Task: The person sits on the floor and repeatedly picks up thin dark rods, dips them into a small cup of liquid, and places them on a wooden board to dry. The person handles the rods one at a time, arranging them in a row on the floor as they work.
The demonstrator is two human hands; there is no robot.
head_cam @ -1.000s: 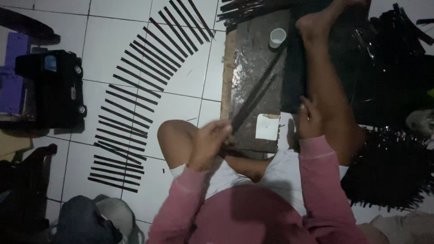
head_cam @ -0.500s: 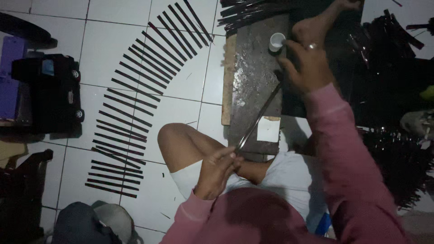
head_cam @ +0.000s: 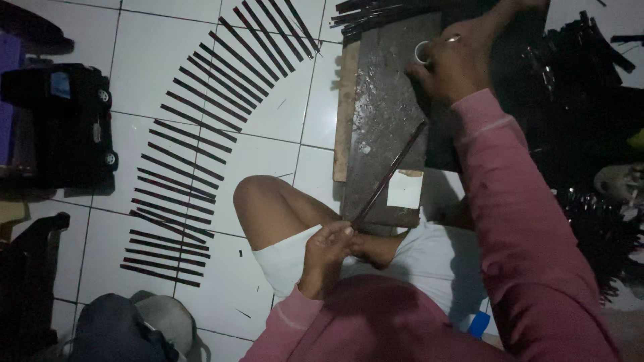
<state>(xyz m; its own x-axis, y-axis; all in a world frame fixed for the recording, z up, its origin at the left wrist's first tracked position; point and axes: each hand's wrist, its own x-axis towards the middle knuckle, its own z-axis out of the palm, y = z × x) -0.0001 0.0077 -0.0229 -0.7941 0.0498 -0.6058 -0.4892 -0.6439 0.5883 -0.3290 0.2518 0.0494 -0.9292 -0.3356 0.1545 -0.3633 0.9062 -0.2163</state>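
My left hand is by my lap, pinching the near end of a long thin dark strip. The strip slants up and to the right across a dark wooden board that lies on the floor ahead of me. My right hand, with a ring on one finger, is stretched to the far end of the board. Its fingers lie against a small white cup and partly cover it. Whether they grip the cup is hidden. A white paper patch sits at the board's near end.
Many dark strips lie in a curved row on the white tiles to the left. A black toy car stands at the far left. A heap of dark strips is on the right, and a bundle at the board's top.
My right hand left the strip near my lap and moved up the board to the white cup. My left hand kept hold of the strip's near end.
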